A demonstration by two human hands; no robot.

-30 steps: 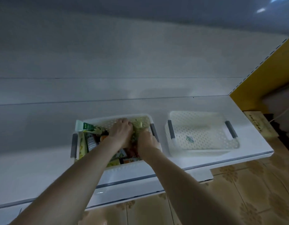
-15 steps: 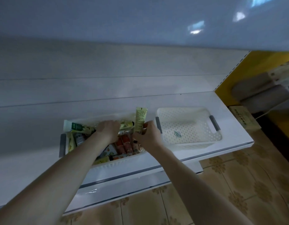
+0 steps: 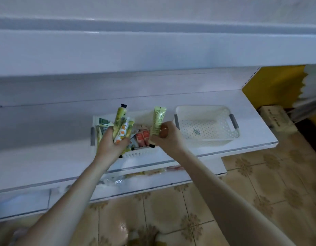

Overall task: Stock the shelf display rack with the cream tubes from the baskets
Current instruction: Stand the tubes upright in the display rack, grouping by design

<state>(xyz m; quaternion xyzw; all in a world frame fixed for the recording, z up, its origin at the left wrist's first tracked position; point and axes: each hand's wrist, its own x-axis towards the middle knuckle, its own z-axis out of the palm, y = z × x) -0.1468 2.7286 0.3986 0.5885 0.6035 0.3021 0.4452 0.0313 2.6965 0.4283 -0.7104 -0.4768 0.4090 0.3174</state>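
Note:
A white perforated basket [image 3: 139,153] sits on the low white shelf [image 3: 47,139], filled with cream tubes, among them red ones [image 3: 142,137]. Above it my left hand [image 3: 112,143] grips a bunch of green and orange-patterned tubes [image 3: 122,127], one with a black cap pointing up. To the right my right hand [image 3: 167,136] holds a pale yellow-green tube [image 3: 158,120] upright, crimped end on top. Both hands hover over the basket's front half.
A second white basket [image 3: 207,127] with grey handles stands to the right and looks nearly bare inside. A white upper shelf [image 3: 153,48] overhangs. A yellow panel [image 3: 270,86] and a small box [image 3: 276,118] lie at the right. Tiled floor [image 3: 242,183] below.
Both hands came up out of the basket. The left hand now lifts a bunch of tubes; the right hand's tube is raised higher. The view tilted upward, showing the upper shelf.

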